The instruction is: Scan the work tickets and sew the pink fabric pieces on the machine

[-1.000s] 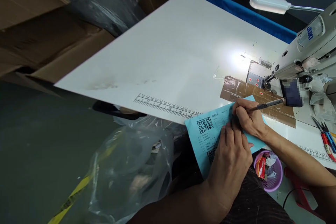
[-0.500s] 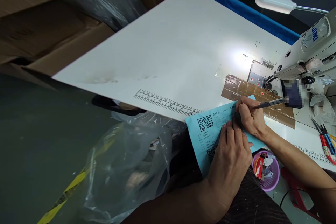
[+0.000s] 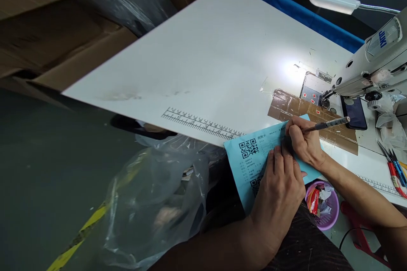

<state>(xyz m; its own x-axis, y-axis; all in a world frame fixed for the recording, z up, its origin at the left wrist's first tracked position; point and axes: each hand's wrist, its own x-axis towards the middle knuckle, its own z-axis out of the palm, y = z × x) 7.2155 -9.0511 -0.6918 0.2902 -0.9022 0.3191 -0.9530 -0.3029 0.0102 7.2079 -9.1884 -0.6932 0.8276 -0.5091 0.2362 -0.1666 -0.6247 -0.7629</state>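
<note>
A light blue paper card (image 3: 251, 156) with printed QR codes lies half over the near edge of the white sewing table (image 3: 206, 59). My left hand (image 3: 280, 190) lies flat on the card with its fingers stretched out, pressing it down. My right hand (image 3: 303, 142) is closed round a grey pen (image 3: 327, 125), whose tip rests on the card's upper part, hidden behind my fingers.
A white sewing machine (image 3: 372, 59) with a lit lamp (image 3: 332, 1) stands at the right, a dark phone (image 3: 355, 112) and brown taped cardboard (image 3: 305, 112) beside it. Scissors (image 3: 394, 167) lie far right. A purple basket (image 3: 324, 205) and clear plastic bags (image 3: 155, 199) sit below the table edge.
My right hand with the pen has shifted slightly up along the card. My left hand stays flat on it.
</note>
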